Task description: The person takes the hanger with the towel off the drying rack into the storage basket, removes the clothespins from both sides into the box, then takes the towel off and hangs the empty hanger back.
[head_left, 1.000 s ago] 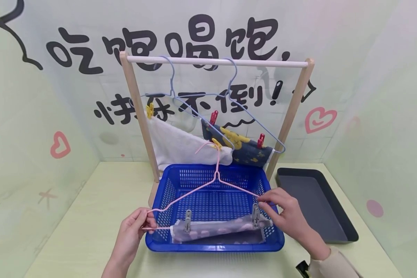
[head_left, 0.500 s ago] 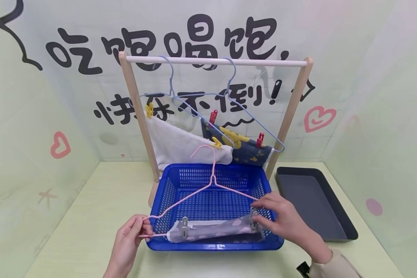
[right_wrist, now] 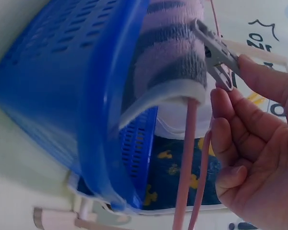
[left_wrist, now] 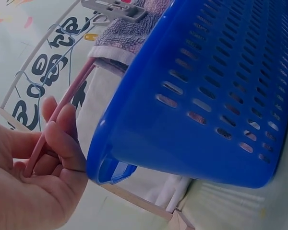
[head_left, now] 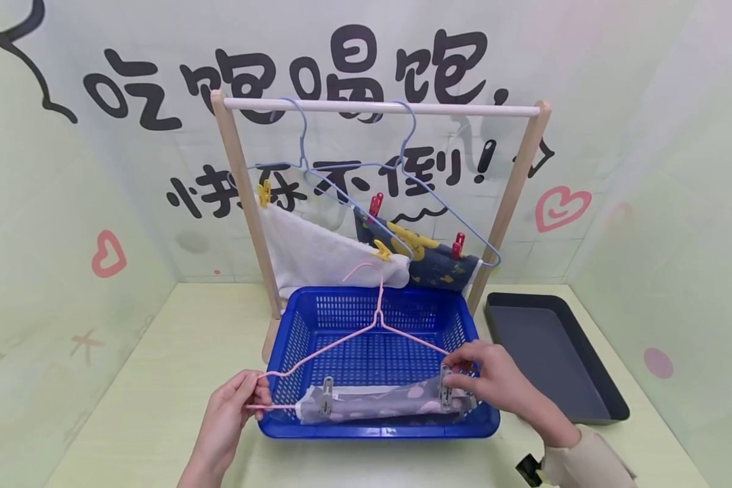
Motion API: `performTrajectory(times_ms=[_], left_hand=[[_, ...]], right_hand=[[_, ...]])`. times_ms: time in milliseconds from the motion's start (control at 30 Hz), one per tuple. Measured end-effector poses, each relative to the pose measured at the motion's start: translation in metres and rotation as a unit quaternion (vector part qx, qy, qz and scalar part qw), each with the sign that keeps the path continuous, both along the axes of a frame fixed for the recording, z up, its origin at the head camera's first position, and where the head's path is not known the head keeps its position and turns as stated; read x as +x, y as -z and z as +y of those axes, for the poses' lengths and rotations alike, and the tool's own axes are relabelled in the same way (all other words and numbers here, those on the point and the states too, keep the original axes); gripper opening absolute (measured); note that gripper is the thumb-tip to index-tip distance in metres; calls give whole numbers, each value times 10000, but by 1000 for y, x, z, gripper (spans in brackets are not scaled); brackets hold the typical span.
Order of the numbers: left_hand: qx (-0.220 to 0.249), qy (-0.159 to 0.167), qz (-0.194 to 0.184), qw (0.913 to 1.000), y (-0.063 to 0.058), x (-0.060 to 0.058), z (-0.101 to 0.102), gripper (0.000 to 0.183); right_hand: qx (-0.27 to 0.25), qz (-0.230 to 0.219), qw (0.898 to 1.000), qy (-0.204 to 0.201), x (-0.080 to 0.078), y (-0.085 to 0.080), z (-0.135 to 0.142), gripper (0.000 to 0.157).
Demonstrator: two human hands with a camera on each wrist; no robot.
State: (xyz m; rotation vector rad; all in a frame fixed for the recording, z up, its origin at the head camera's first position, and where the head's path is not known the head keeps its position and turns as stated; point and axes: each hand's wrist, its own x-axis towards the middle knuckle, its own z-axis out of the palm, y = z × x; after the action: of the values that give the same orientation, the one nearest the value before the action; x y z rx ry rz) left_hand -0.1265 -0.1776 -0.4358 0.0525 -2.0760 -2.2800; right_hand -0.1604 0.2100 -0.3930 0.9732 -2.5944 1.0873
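My left hand [head_left: 228, 410] grips the left end of a pink hanger [head_left: 329, 346], its fingers curled round the wire in the left wrist view. Over the hanger's bottom bar lies a folded grey towel [head_left: 384, 402] with pink spots. One grey clothespin [head_left: 326, 396] bites the towel near its left end. At the towel's right end, a second grey clothespin [right_wrist: 215, 52] is pinched between the thumb and index finger of my right hand [head_left: 491, 379]. The hanger and towel are over a blue basket [head_left: 381, 432], its hook pointing up toward the rack.
Behind the basket stands a wooden rack [head_left: 512, 196] with a white bar [head_left: 366, 106]. Two blue hangers on it carry a white towel [head_left: 317, 254] with yellow clips and a dark patterned cloth [head_left: 457, 271] with red clips. A dark tray [head_left: 552, 359] lies right of the basket.
My right hand has shifted from the hanger's right arm to the right clothespin and pinches it. The hanger and towel have dipped slightly; my left hand keeps its grip.
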Motion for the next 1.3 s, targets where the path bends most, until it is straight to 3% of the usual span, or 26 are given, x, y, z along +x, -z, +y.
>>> performTrajectory(times_ms=[167, 433, 667, 833, 1000, 1200, 1300], left_hand=[[-60, -34, -191, 9998, -3, -3, 1, 35], [-44, -92, -321, 9994, -3, -5, 3, 34], [-17, -79, -284, 9996, -3, -6, 3, 34], [57, -97, -277, 9996, -3, -7, 2, 33], [93, -77, -244, 9996, -3, -7, 2, 33], [89, -90, -321, 9994, -3, -8, 2, 33], [94, -81, -354, 9993, -2, -8, 2, 33]], right_hand=[[-265, -1013, 9940, 304, -1, -2, 4, 12], [-647, -1704, 9810, 659, -4, -3, 8, 11], [-1359, -1863, 9704, 714, -7, -5, 21, 14], [-1738, -1718, 9630, 1138, -11, -11, 44, 21], [-1377, -1546, 9608, 1843, -17, -8, 74, 27], [-901, -1593, 9433, 2767, -27, 7, 101, 32], [-331, -1531, 9331, 3236, -31, 18, 111, 32]])
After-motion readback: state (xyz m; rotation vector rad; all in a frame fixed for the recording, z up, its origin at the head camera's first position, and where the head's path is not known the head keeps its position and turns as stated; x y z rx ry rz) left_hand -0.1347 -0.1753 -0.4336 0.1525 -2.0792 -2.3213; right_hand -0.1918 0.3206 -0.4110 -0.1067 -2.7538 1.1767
